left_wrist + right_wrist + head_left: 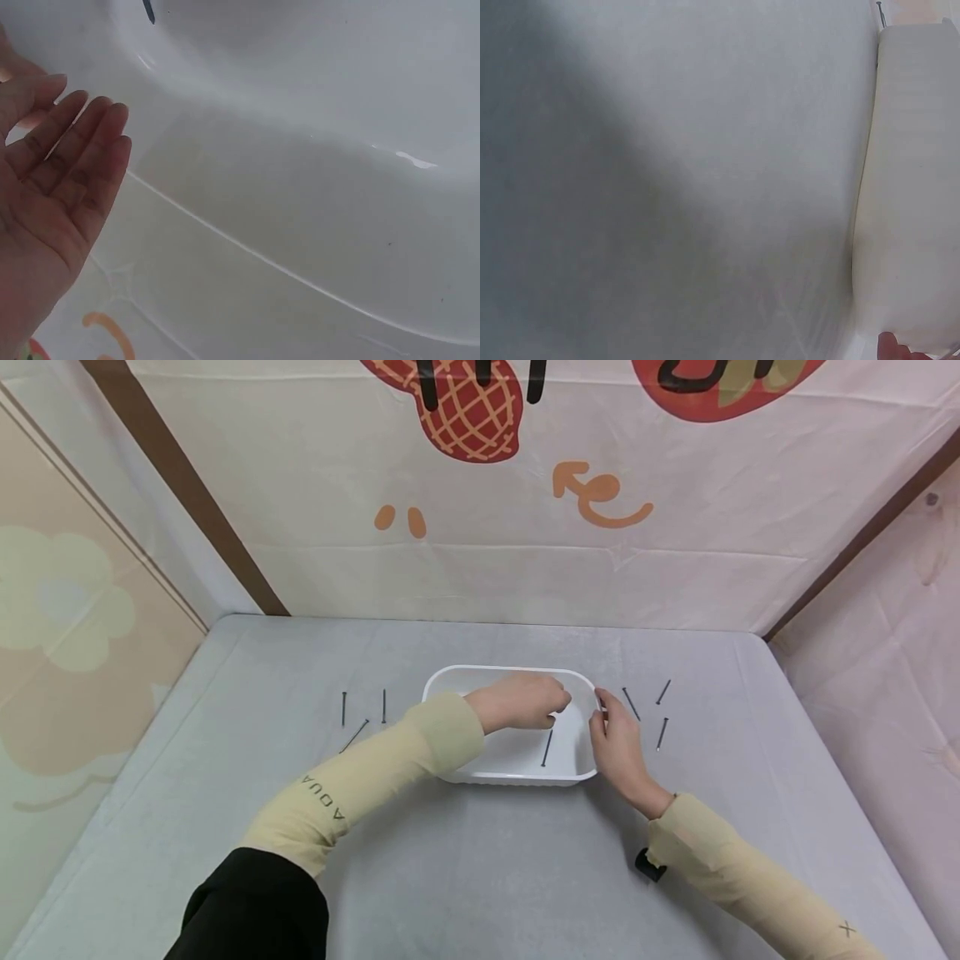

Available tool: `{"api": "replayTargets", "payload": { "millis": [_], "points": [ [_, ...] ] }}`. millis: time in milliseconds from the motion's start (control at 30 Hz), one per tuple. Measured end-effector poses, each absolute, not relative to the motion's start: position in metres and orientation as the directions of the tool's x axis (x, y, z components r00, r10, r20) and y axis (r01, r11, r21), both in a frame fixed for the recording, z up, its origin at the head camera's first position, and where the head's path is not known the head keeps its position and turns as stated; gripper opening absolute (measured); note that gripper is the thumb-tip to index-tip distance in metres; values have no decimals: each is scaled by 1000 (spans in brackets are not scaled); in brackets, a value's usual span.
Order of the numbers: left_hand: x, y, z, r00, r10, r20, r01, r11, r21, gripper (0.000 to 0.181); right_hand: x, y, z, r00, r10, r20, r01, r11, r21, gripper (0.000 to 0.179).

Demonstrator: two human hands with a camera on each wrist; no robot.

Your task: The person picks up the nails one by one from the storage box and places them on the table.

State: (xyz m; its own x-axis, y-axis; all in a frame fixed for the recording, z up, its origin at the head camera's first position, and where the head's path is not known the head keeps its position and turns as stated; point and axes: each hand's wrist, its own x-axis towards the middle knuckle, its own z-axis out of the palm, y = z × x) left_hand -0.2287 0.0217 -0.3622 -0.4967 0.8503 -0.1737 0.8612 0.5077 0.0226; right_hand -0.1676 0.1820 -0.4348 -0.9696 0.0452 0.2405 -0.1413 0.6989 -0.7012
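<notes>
A white plastic tray [517, 779] stands on the table, with one dark nail [547, 748] inside near its right end. Over the tray's right half is my left hand [519, 700], right above that nail. In the left wrist view its palm [45, 202] faces the camera, fingers loosely bent and nothing between them. The nail's tip [149, 12] shows at the top there. My right hand [621, 747] holds the tray's right rim between thumb and fingers. The right wrist view catches only its fingertips [889, 345], low beside the tray wall [915, 180].
Left of the tray lie three nails, one [344, 708] upright in view and another [354, 737] slanting by the left sleeve. Three more lie right of it, the nearest nail [632, 703] close to the right hand. A printed curtain [525, 577] hangs behind the table.
</notes>
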Motion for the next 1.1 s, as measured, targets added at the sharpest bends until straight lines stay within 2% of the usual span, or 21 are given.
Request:
{"api": "replayTargets", "payload": {
  "millis": [300, 700, 1100],
  "points": [
    [-233, 26, -370, -436, 880, -189, 893, 449, 30, 21, -169, 182, -437, -968, 58, 242, -135, 694, -707, 38],
    [-232, 33, -381, -405, 877, -258, 896, 437, 78, 23, -168, 182, -435, -972, 51, 230, -131, 693, -709, 39],
    [-230, 37, -389, -316, 918, -239, 935, 345, 87, 24, -169, 183, -435, -968, 49, 247, -148, 684, -714, 39]
  ]
}}
